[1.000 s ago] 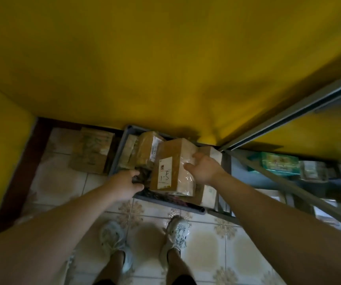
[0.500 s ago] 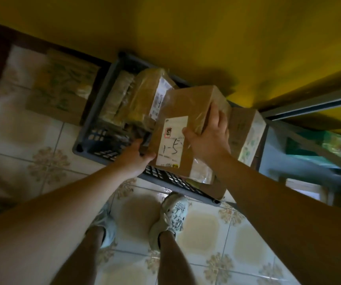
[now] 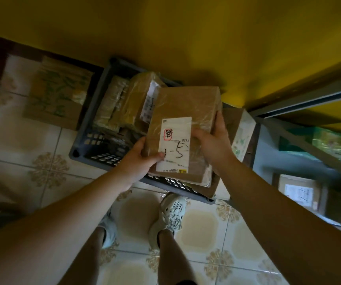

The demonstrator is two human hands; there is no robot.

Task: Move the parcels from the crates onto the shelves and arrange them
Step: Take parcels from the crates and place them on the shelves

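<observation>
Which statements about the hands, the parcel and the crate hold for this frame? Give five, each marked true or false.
1. The left hand and right hand both grip the labelled parcel. True.
2. Its white label faces the camera. True.
3. The crate is empty. False: wrapped parcels lie in it.
4. The labelled parcel rests on a shelf. False: it is held over the crate; the shelves stand to the right.
5. A carton with green print sits left of the crate. True.

1 parcel (image 3: 186,108) is above the crate (image 3: 85,140), other parcels (image 3: 136,97) in it, a carton (image 3: 54,93) left of it, shelves (image 3: 268,153) right of it.
</observation>
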